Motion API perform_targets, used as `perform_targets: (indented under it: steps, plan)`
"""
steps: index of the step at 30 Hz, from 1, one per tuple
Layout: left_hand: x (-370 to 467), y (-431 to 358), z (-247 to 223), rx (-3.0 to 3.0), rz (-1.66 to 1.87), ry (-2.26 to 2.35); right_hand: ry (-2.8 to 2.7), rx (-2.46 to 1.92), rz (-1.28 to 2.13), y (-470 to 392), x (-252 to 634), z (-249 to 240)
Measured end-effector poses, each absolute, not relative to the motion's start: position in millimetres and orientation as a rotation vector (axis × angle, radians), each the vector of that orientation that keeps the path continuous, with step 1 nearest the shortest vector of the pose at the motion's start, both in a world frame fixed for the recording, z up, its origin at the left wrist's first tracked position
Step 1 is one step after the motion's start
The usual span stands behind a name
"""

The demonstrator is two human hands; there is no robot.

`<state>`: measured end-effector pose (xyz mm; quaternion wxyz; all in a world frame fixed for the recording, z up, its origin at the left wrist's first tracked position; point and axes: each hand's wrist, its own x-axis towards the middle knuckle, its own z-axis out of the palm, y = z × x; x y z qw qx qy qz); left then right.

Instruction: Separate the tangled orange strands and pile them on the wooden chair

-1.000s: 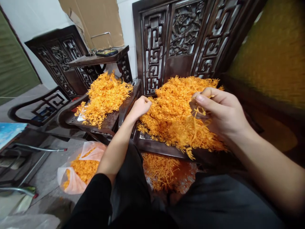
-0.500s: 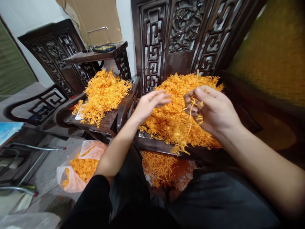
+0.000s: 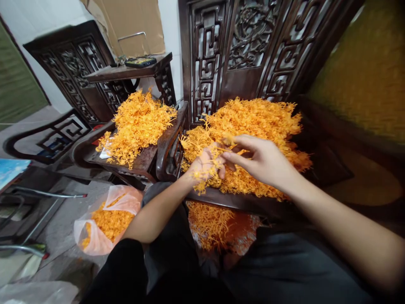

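Carved chair, unlabelled: hands clutch orange strands.

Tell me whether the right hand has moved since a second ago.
Yes. The right hand has moved left, from the near pile's right part toward the chair armrest, meeting the left hand.

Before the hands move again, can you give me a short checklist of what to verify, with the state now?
1. Left hand holds a bunch of orange strands: ok.
2. Right hand meets the left hand at that bunch: ok; firm pinch: cannot tell.
3. Big pile stays fully on the carved chair seat: not ok, strands lie below it.
4. Second pile rests on the neighbouring chair: ok.
5. Plastic bag on the floor stands open with strands inside: ok.
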<state>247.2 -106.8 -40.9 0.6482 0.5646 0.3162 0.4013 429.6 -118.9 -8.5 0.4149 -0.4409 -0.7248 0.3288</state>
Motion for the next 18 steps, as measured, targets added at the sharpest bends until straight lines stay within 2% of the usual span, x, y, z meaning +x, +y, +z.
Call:
perform_targets:
  steps: [3, 8, 11, 18]
  plan:
    - [249, -104, -45, 1.193, 0.831, 0.659, -1.803, -1.108, 0.59, -120, 428, -6]
    - [251, -93, -47, 1.024, 0.674, 0.655, -1.879, -1.046, 0.576, -121, 430, -1]
    - [250, -103, -36, 1.176, 0.715, 0.731, -1.922, -0.989, 0.461, -125, 424, -1]
    - [235, -115, -25, 1.405, 0.774, 0.743, -1.16, -0.762, 0.481, -111, 437, 17]
